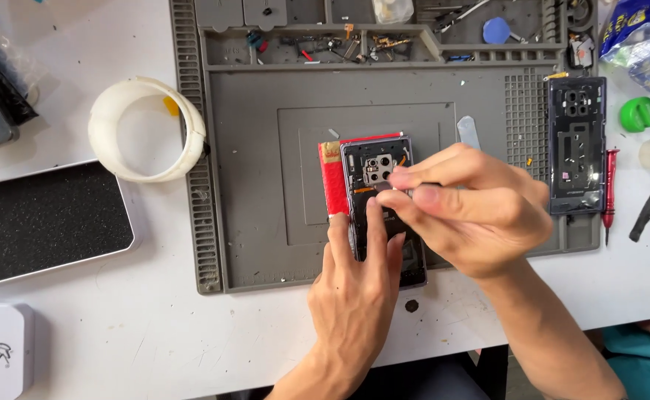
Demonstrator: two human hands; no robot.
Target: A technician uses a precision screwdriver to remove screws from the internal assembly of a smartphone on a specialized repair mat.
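L hand (pixel 354 285) fingers flat on opened phone (pixel 384 215); long axis vertical, camera end up; R hand (pixel 473 211) fingers pinched together.

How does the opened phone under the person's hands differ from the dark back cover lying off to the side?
The opened phone lies mid-mat on a red block, with both hands on it; the back cover lies untouched at the grey mat's right edge. The phone shows inner parts and a metal camera module; the cover shows only empty camera cutouts. The left hand steadies the phone while the right hand pinches above it. Both are dark, upright rectangles.
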